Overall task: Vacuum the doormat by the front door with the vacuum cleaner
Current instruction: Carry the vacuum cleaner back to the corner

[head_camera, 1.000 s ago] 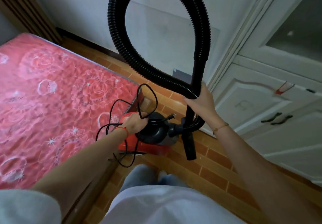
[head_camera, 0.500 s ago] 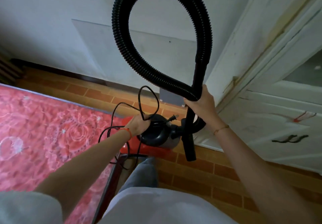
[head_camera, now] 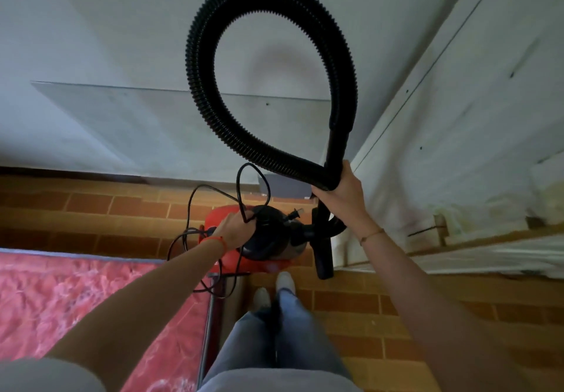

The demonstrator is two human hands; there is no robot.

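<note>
My left hand (head_camera: 233, 229) gripping the vacuum cleaner (head_camera: 268, 240) and its cord (head_camera: 244, 196) above the brick floor (head_camera: 381, 315), my right hand (head_camera: 341, 190) clenched round the looped hose (head_camera: 204, 110) just right, no doormat in sight

Your left hand (head_camera: 233, 228) grips the red vacuum cleaner (head_camera: 268, 240) with its cord (head_camera: 195, 208), while your right hand (head_camera: 341, 191) holds the looped black hose (head_camera: 207, 110).
</note>
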